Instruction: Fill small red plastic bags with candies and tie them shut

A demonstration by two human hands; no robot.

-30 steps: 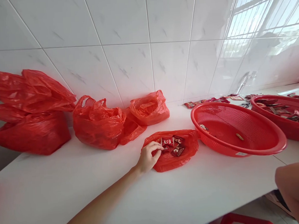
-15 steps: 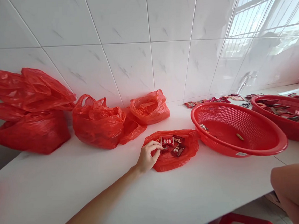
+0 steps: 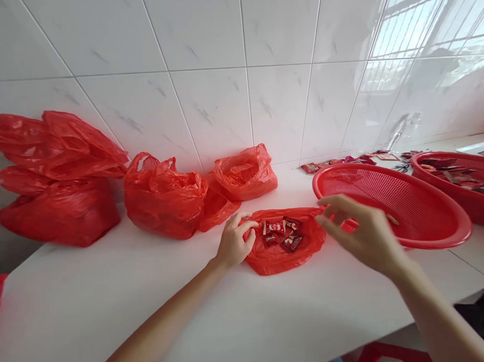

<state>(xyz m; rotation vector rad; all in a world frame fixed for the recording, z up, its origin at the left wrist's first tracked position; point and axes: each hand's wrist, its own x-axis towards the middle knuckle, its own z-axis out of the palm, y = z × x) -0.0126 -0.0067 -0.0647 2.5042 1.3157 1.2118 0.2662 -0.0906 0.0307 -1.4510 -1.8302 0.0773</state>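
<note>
A red plastic bag point(image 3: 271, 264) lies spread on the white counter, its mouth facing up, with several small wrapped candies point(image 3: 291, 242) inside. At the bag's left rim is my left hand point(image 3: 235, 240), thumb and fingers apart, with nothing visible between them. My right hand point(image 3: 362, 233) hovers at the bag's right side, in front of a red plastic colander point(image 3: 438, 234). Its thumb and fingertips are apart, and nothing shows in them. The colander holds a small tan piece point(image 3: 392, 219); my right hand hides part of its left side.
Filled red bags point(image 3: 165, 202) stand along the tiled wall point(image 3: 204, 30) at left. A second red basket point(image 3: 477, 202) with many packets is at right. More packets point(image 3: 310, 168) lie behind the colander. A red stool point(image 3: 387, 352) shows below the counter point(image 3: 186, 337).
My left hand has drawn back from the candies to the bag's left rim. My right hand has come in from the right, between bag and colander. The view has shifted slightly.
</note>
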